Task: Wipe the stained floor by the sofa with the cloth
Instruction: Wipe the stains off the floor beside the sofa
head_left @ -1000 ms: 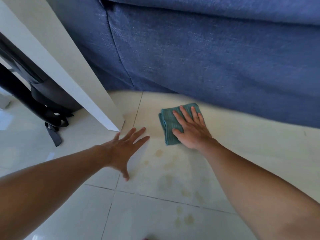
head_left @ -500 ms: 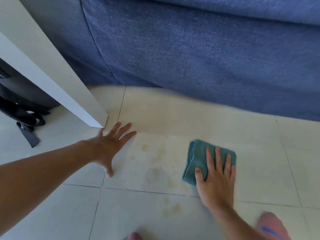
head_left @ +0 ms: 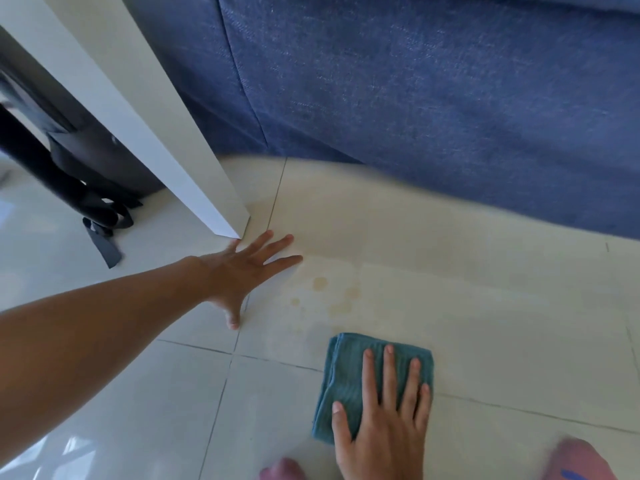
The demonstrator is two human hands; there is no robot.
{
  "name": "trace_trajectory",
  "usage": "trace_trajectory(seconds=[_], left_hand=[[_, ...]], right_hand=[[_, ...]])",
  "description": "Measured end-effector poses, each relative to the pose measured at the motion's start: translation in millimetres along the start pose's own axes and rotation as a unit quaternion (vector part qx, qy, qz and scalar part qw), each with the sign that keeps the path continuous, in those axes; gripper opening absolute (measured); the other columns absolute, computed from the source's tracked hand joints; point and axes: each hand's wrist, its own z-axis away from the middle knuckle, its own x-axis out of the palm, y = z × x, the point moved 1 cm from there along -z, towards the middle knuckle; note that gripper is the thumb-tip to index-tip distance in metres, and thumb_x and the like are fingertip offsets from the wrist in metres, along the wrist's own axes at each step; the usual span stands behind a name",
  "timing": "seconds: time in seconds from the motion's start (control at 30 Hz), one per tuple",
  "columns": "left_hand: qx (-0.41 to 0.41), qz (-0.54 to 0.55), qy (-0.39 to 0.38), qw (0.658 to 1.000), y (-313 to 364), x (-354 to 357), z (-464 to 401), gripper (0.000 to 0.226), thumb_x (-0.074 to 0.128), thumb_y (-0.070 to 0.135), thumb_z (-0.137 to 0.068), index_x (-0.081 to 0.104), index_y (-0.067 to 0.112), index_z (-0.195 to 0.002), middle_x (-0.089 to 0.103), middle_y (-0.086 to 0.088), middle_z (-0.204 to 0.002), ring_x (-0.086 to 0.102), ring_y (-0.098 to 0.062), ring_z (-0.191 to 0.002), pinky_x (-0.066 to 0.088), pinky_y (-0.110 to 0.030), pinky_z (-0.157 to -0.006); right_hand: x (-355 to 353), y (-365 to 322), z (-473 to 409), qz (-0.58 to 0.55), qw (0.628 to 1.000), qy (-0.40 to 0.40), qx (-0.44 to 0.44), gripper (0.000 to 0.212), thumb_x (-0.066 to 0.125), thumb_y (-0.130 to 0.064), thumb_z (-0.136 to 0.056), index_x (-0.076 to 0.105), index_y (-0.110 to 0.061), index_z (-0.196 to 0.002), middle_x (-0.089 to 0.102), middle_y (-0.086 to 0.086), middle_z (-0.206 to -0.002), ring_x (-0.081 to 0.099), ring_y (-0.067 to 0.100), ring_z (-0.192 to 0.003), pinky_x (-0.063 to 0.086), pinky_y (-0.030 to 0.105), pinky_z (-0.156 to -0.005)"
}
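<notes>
A folded teal cloth [head_left: 346, 372] lies flat on the pale tiled floor [head_left: 502, 323], near the bottom middle of the view. My right hand [head_left: 384, 420] presses down on it with fingers spread. Yellowish stain spots [head_left: 320, 284] mark the tile just beyond the cloth, in front of the blue sofa [head_left: 433, 98]. My left hand [head_left: 242, 268] rests flat on the floor, fingers apart, left of the stains and beside the foot of a white panel.
A white furniture panel [head_left: 145, 116] slants down to the floor at the left, with a black bag and strap [head_left: 100, 209] behind it. The sofa front fills the upper right. Two pink-clad knees [head_left: 575, 462] show at the bottom edge.
My right hand has dragged the cloth from near the sofa base back toward me, across the stains. Fewer stain spots show near the tile joint. My left hand stays planted.
</notes>
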Motion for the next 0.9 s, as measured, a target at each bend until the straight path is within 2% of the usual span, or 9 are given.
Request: trace_trajectory(seconds=[0.3, 0.43, 0.6, 0.7, 0.8, 0.9], left_hand=[[0.006, 0.020, 0.056, 0.998, -18.2, 18.5, 7.6, 0.155, 0.088, 0.062, -0.052, -0.027, 0.031, -0.152, -0.036, 0.005, -0.159, -0.025, -0.020, -0.148, 0.004, -0.051, -0.123], [0.010, 0.015, 0.063, 0.998, -22.1, 21.8, 8.9, 0.152, 0.086, 0.064, -0.054, -0.023, 0.029, -0.153, -0.033, 0.004, -0.160, -0.022, -0.022, -0.150, 0.005, -0.049, -0.124], [0.025, -0.007, 0.052, 0.998, -24.9, 17.0, 8.0, 0.150, 0.088, 0.058, -0.058, -0.024, 0.027, -0.153, -0.032, -0.001, -0.161, -0.019, -0.026, -0.151, 0.003, -0.046, -0.124], [0.031, 0.005, 0.062, 0.998, -26.0, 16.7, 7.9, 0.148, 0.087, 0.060, -0.059, -0.022, 0.029, -0.154, -0.031, 0.001, -0.161, -0.019, -0.023, -0.151, 0.001, -0.043, -0.124], [0.034, 0.052, 0.076, 0.995, -24.4, 15.8, 9.6, 0.134, 0.079, 0.064, -0.067, -0.016, 0.030, -0.156, -0.028, 0.005, -0.162, -0.019, -0.019, -0.151, 0.004, -0.040, -0.122], [0.047, 0.053, 0.090, 0.993, -20.3, 15.4, 8.8, 0.131, 0.075, 0.068, -0.069, -0.014, 0.029, -0.156, -0.027, 0.007, -0.163, -0.024, -0.022, -0.149, 0.002, -0.040, -0.121]], right_hand=[[9.9, -60.4, -18.2, -0.035, 0.991, -0.053, -0.119, 0.089, 0.056, -0.061, -0.078, 0.033, -0.027, -0.157, 0.022, 0.003, -0.168, 0.013, 0.039, -0.155, 0.017, 0.059, -0.120], [15.9, -87.7, -26.3, -0.050, 0.982, -0.074, -0.168, 0.085, 0.054, -0.060, -0.082, 0.031, -0.028, -0.158, 0.019, 0.003, -0.169, 0.006, 0.038, -0.156, 0.010, 0.056, -0.122], [20.0, -105.6, -28.3, -0.050, 0.972, -0.099, -0.208, 0.081, 0.050, -0.059, -0.086, 0.027, -0.031, -0.159, 0.014, 0.001, -0.170, 0.001, 0.036, -0.157, 0.001, 0.053, -0.123], [16.4, -99.4, -29.5, -0.050, 0.963, -0.115, -0.238, 0.080, 0.046, -0.059, -0.088, 0.019, -0.036, -0.160, 0.003, -0.005, -0.171, -0.007, 0.031, -0.157, -0.003, 0.051, -0.123], [10.7, -74.4, -28.4, -0.043, 0.955, -0.117, -0.270, 0.082, 0.046, -0.061, -0.088, 0.014, -0.040, -0.160, 0.001, -0.010, -0.171, -0.009, 0.025, -0.157, 0.002, 0.049, -0.123], [1.4, -27.4, -27.2, -0.030, 0.970, -0.086, -0.225, 0.087, 0.057, -0.062, -0.079, 0.027, -0.038, -0.158, 0.019, -0.008, -0.169, 0.012, 0.028, -0.157, 0.017, 0.052, -0.121]])
